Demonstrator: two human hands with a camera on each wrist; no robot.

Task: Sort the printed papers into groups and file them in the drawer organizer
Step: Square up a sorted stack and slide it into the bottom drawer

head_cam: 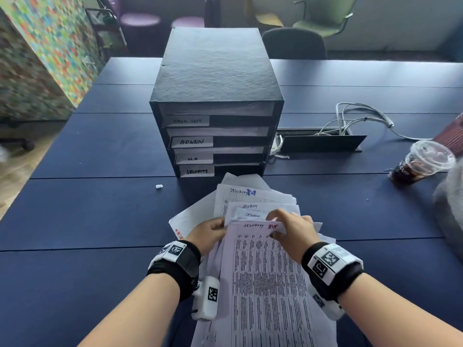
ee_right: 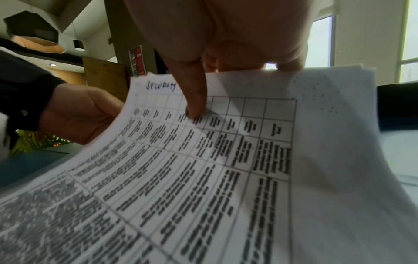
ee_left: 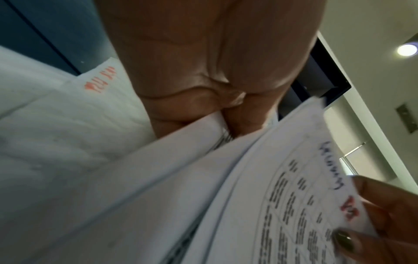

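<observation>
Head view: the white printed sheet with a dense table and handwritten "SECURITY" at its top (head_cam: 260,276) is on top of a loose fan of white papers (head_cam: 240,196), most with the same heading. Its long axis runs from the person toward the black four-drawer cardboard organizer (head_cam: 215,101), which stands straight ahead of the grip, just past the papers' far edge. The right hand (head_cam: 292,230) pinches the sheet's far top edge, thumb pressing on the table rows in the right wrist view, fingers behind. The left hand (head_cam: 209,232) grips the bundle's left edge, approx. level with the right. The lowest drawer label, "SECURITY" (head_cam: 197,171), is the nearest one to the grip, so I judge the right hand, on top, is better placed to push the sheet forward. Right of the grip, well apart, a clear plastic iced-drink cup (head_cam: 423,161) stands on the dark blue table (head_cam: 87,209).
</observation>
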